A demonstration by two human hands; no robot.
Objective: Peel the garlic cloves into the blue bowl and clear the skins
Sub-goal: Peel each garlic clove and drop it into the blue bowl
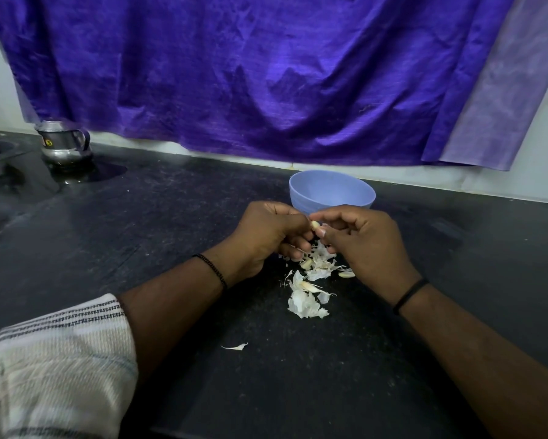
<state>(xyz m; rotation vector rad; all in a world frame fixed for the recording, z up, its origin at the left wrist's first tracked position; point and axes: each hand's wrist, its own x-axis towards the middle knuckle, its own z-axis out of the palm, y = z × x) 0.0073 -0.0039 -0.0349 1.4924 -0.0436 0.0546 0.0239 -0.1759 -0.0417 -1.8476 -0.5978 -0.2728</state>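
We've got both hands up over the black counter (393,359), meeting right in front of the blue bowl (332,191). Our left hand (267,236) curls its fingers round a garlic clove (315,225), and our right hand (366,240) pinches that same clove from the other side, thumb and forefinger tight on it. The clove sits between the two hands, just short of the bowl's near rim. Below the hands lies the pile of skins (310,280), with a few cloves mixed in, and one stray skin (236,346) lies well apart, nearer to us. The bowl stands close to the counter's back edge, under the hanging purple cloth (266,74). Far left, a steel jug (65,144) stands near that back edge, well apart from the work. Open dark counter stretches left and right of the hands.
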